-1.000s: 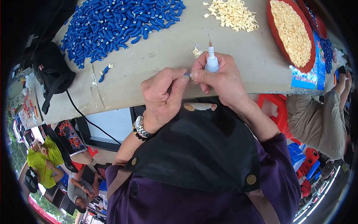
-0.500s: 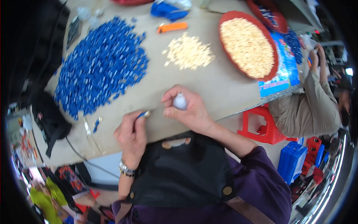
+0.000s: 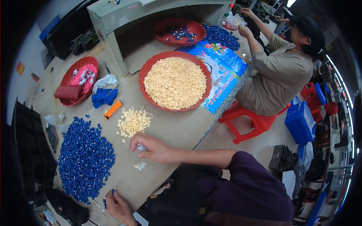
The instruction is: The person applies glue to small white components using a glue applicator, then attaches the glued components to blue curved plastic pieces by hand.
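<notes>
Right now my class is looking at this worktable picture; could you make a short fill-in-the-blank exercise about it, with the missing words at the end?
1. The pale bottle is in the right hand, not the ____ one.
2. The left hand is near a large heap of pieces coloured mostly ____.
3. The big bowl full of cream pieces is ____ in colour.
4. The slim tool beside the blue cloth is coloured ____.

Missing words: left; blue; red; orange.

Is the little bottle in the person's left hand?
No, the right hand holds the little bottle, while the left hand is away from it, near the blue pile.
</notes>
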A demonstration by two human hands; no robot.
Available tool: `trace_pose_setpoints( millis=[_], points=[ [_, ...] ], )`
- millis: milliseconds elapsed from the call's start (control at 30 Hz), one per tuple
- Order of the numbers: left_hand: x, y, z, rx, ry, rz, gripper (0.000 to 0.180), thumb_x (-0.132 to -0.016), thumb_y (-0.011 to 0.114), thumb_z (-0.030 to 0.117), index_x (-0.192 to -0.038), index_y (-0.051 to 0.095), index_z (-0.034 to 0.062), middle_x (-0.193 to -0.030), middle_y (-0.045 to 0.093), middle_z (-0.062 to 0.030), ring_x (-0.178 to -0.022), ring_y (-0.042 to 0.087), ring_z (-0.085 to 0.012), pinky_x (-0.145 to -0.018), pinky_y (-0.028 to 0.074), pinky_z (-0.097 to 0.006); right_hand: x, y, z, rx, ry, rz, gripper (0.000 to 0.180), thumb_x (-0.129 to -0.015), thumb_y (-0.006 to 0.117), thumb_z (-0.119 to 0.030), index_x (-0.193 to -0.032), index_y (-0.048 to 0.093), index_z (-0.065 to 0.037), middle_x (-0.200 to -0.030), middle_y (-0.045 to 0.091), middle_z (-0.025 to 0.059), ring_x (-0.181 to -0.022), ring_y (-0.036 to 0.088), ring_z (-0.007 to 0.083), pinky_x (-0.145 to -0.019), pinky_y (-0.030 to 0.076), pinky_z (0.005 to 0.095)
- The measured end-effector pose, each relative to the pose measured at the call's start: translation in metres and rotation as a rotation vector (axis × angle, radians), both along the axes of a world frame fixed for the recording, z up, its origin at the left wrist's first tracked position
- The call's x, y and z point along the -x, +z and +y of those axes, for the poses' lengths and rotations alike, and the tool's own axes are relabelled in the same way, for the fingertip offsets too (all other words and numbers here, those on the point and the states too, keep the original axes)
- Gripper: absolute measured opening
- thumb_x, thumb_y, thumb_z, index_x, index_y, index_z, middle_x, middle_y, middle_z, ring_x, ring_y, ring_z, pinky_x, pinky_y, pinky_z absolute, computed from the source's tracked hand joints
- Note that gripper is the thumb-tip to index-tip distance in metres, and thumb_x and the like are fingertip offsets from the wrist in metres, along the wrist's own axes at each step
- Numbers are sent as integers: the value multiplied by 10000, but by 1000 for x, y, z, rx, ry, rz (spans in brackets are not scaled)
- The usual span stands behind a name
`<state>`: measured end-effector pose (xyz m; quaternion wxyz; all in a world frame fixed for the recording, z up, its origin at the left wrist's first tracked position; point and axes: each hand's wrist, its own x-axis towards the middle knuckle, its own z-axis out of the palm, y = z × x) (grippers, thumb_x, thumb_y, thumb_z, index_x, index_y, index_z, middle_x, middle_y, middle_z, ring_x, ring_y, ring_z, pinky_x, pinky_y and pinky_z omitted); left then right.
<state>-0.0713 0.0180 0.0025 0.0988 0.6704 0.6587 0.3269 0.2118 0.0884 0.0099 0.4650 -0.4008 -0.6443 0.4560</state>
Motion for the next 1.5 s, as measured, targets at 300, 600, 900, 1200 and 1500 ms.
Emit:
trace_pose_setpoints(
  millis=[300, 600, 900, 1200, 1500],
  points=[
    [-9, 6, -3, -26, 16, 66, 125, -862, 585, 62, -957, 614, -13, -634, 596, -86, -499, 510, -135, -473, 395, -255, -30, 33, -20, -112, -199, 26, 460, -741, 626, 10, -1184, 507, -27, -1242, 503, 107, -1170, 488, 252, -985, 392, 348],
    [-23, 19, -2, -48, -4, 118, 191, -862, 584, 93, -1016, 600, -19, -588, 541, -61, -456, 428, -111, -433, 323, -258, -166, 49, -9, -169, -789, 211, 126, -868, 539, -7, -987, 575, 8, -982, 622, 70, -928, 583, 137, -838, 449, 274],
    [-46, 48, -3, 61, 32, 250, 214, -870, 646, 178, -949, 653, -21, -828, 657, -196, -733, 625, -338, -695, 508, -388, -376, 39, 50, -181, -1284, -108, 337, -798, 581, 18, -1133, 568, -18, -1029, 611, 48, -932, 577, 131, -807, 463, 266],
    [-45, 49, 1, -47, -24, 305, 155, -849, 671, 141, -898, 665, -6, -777, 651, -190, -661, 617, -332, -624, 506, -388, -488, 45, 101, -37, -1715, -493, 527, -755, 565, 23, -1272, 516, -69, -1179, 595, 115, -1061, 584, 245, -911, 452, 337],
    [-37, 29, -1, -2, 68, 219, 167, -840, 672, 140, -911, 656, -10, -739, 636, -186, -652, 621, -303, -596, 512, -349, -496, 31, 111, -65, -1773, -397, 403, -736, 468, 23, -1111, 607, -26, -1002, 634, 144, -1001, 586, 294, -898, 438, 376]
  ],
)
